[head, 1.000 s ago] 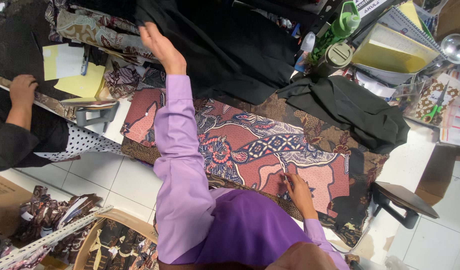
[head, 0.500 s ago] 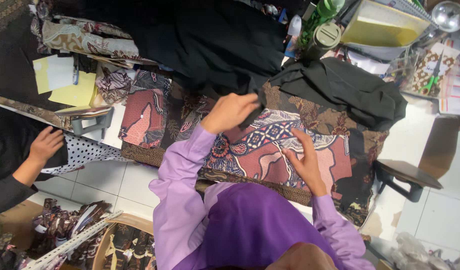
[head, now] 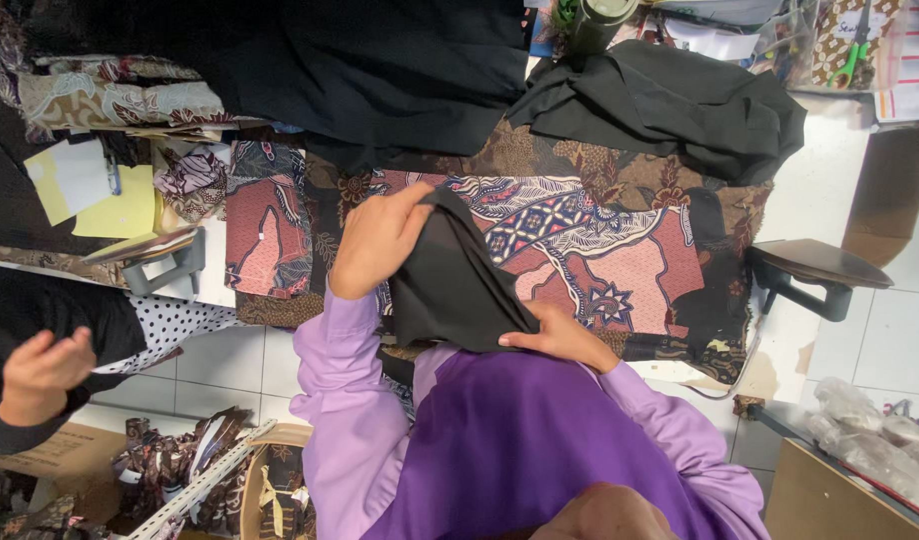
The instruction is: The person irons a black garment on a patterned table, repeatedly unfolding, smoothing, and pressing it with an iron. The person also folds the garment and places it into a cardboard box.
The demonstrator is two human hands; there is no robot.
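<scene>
We hold a black cloth [head: 458, 272] over the batik [head: 580, 240], near its front edge, lifted clear so it can be handled. Our left hand [head: 378, 240] pinches its upper corner, fingers clamped on the fold. Our right hand [head: 563, 337] grips the lower edge, fingers closed on it, keeping it taut. Left of the batik, another person's hand [head: 42, 374] rests half curled.

Sewing workshop: piled fabrics [head: 280, 70], scissors [head: 858, 55]
</scene>
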